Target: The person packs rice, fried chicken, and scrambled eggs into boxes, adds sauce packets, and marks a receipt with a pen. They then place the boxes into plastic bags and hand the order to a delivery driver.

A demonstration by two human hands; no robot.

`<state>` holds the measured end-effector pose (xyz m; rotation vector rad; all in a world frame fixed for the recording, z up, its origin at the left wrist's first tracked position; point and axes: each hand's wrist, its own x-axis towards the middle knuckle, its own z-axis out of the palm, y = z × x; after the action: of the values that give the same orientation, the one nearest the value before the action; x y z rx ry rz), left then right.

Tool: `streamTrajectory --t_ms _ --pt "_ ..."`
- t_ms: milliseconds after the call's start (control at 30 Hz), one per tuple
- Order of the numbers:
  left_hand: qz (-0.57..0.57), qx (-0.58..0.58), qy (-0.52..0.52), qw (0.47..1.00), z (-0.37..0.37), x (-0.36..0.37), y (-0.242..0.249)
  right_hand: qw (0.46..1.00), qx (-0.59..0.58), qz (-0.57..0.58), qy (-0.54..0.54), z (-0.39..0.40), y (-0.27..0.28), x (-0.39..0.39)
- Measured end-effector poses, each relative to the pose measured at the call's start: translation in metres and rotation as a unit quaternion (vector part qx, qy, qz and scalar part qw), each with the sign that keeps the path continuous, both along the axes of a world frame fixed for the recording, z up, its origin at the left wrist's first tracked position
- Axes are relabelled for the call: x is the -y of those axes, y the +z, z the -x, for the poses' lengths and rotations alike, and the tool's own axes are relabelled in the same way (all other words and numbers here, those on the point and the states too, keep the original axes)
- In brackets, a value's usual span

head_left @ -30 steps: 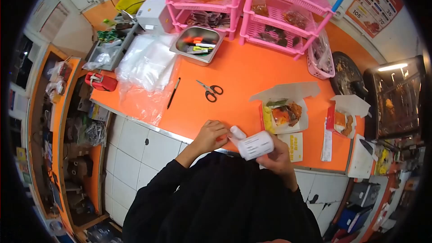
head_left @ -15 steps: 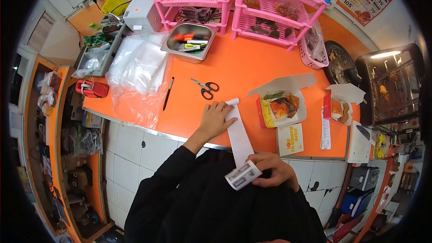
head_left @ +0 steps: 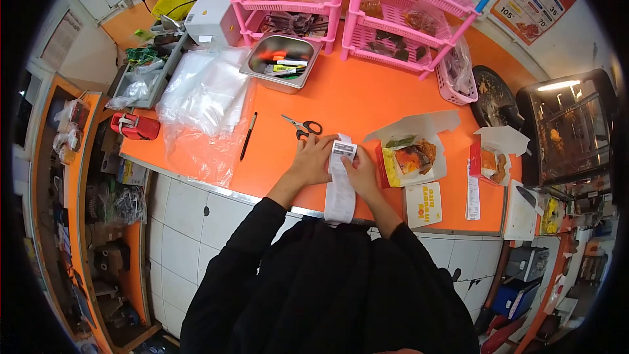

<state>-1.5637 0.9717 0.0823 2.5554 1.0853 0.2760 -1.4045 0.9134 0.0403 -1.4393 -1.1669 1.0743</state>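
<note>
A person in black sleeves stands at the near edge of the orange desk (head_left: pixel 367 101), both hands laid on a long strip of white paper (head_left: pixel 341 187). The strip runs from the desk's near edge, where its lower end hangs slightly over, up to a folded printed end between the two hands. The left hand (head_left: pixel 314 159) lies flat on the left side of the strip, fingers spread and open, pressing on the desk beside the paper's edge. The right hand (head_left: pixel 362 172) rests on the strip's right side, its fingers bent toward the printed end; whether it pinches the paper or only presses on it, I cannot tell.

Just beyond the left hand lie black-handled scissors (head_left: pixel 303 127), nearly touching the fingertips. Further left a black pen (head_left: pixel 249 136) lies beside a heap of clear plastic bags (head_left: pixel 203 95). Just right of the right hand stands an open food box (head_left: pixel 413 154) with rice and toppings, and further right a second open box (head_left: pixel 498 154). At the far side, a steel tray (head_left: pixel 282 62) holds markers, in front of two pink racks (head_left: pixel 341 6). A red tape dispenser (head_left: pixel 136 126) sits at the desk's left end.
</note>
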Motion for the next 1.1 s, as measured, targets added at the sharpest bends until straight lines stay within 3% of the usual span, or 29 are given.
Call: streamTrajectory --t_ms 33,67,200,267,300,367,500,567,767,967,1100 --pt "0.030 0.021 0.007 0.999 0.002 0.001 0.002 0.983 0.175 -0.051 -0.033 0.002 0.000 -0.006" --pt "0.061 0.041 0.014 0.997 0.004 0.002 0.004 0.931 0.344 -0.101 -0.065 0.003 0.001 -0.011" --pt "0.023 0.099 0.038 0.994 0.016 0.008 0.002 0.928 0.344 -0.118 -0.083 0.001 -0.009 -0.026" --pt "-0.075 0.181 0.054 0.979 0.022 0.012 0.008 0.937 0.321 -0.104 -0.084 0.001 -0.007 -0.029" --pt "-0.073 0.180 0.053 0.980 0.023 0.019 0.013 0.938 0.321 -0.101 -0.085 0.000 -0.007 -0.031" --pt "0.054 0.244 0.039 0.968 0.022 0.040 0.021 0.951 0.282 -0.100 -0.074 -0.002 -0.007 -0.036" --pt "0.044 0.206 -0.031 0.977 0.017 0.076 -0.003 0.953 0.234 -0.168 -0.096 -0.004 -0.010 -0.044" --pt "0.002 0.181 -0.037 0.983 0.018 0.081 -0.018 0.905 0.362 -0.191 -0.114 -0.002 0.006 -0.043" --pt "-0.032 0.136 0.006 0.990 0.015 0.084 -0.001 0.937 0.326 -0.109 -0.060 -0.011 -0.007 -0.046" --pt "0.017 0.066 0.031 0.997 0.008 0.085 -0.002 0.922 0.355 -0.140 -0.072 -0.013 -0.007 -0.047" --pt "0.012 0.096 0.015 0.995 0.009 0.081 -0.008 0.933 0.327 -0.128 -0.078 -0.010 -0.010 -0.050"
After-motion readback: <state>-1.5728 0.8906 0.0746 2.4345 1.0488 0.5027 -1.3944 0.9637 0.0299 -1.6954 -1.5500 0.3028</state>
